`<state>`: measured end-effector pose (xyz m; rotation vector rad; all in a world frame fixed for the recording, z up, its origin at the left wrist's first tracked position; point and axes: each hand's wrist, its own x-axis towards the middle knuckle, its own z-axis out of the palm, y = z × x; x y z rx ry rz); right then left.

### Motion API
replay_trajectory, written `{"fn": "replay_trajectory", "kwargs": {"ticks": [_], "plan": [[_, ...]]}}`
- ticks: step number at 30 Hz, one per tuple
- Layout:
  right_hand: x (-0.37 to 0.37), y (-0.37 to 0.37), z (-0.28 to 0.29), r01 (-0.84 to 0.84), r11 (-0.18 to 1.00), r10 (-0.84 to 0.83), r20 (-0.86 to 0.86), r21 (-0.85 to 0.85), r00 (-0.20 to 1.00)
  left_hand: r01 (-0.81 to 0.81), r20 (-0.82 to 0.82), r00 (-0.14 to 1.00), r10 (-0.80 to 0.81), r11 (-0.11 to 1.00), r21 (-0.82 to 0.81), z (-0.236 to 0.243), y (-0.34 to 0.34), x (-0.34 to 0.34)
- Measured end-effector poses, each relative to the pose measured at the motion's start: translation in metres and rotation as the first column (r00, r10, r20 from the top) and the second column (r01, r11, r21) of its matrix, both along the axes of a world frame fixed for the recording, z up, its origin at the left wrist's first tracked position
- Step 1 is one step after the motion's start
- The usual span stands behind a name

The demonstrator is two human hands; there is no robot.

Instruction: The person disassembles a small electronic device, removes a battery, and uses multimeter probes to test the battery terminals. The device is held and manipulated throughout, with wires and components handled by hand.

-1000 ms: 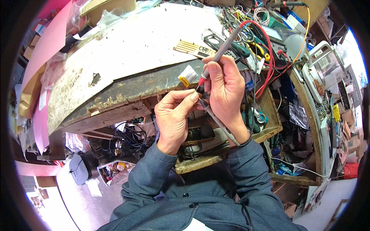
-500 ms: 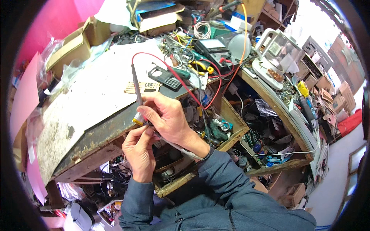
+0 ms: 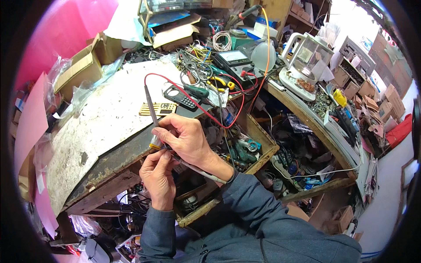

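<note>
Over the bench's front edge, my two hands meet. My right hand (image 3: 188, 139) is closed around a dark test probe (image 3: 150, 105), whose red lead (image 3: 193, 101) loops to the right. A second, greyish probe (image 3: 204, 173) lies under the same hand, along my wrist. My left hand (image 3: 158, 179) pinches a small part (image 3: 155, 143), clear with a yellow edge; fingers hide most of it. Whether the probe tips touch it cannot be made out. Just beyond sit a gold-coloured slotted plate (image 3: 158, 109) and a black phone housing with keypad holes (image 3: 180, 97).
An analog multimeter (image 3: 234, 58) stands at the back, near pliers with yellow handles (image 3: 222, 83) and tangled wires. White board (image 3: 109, 101) covers the bench's left. An open drawer (image 3: 263, 151) of tools lies right of my hands. A glass jug (image 3: 309, 59) stands at the right.
The view has shifted a little, so the bench items sit slightly further left. My hands stay together with the same grip, and the second probe along my wrist shows more.
</note>
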<state>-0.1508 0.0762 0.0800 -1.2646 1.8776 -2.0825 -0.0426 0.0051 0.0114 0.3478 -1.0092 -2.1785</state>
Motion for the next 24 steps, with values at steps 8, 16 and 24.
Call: {"fn": "replay_trajectory", "kwargs": {"ticks": [8,16,24], "plan": [[-0.008,0.004,-0.005,0.122,0.992,-0.119,-0.089,0.034,0.989,-0.015,0.085,0.996,0.020,0.998,-0.053,0.004,-0.003,0.003],[0.004,0.008,-0.012,-0.093,0.986,0.111,0.134,-0.137,0.985,0.025,-0.079,0.997,-0.022,0.999,0.043,0.004,-0.003,0.003],[0.003,0.024,-0.007,-0.171,0.971,0.197,0.148,-0.169,0.969,0.010,-0.105,0.995,-0.005,0.999,0.049,-0.001,-0.005,0.001]]}}
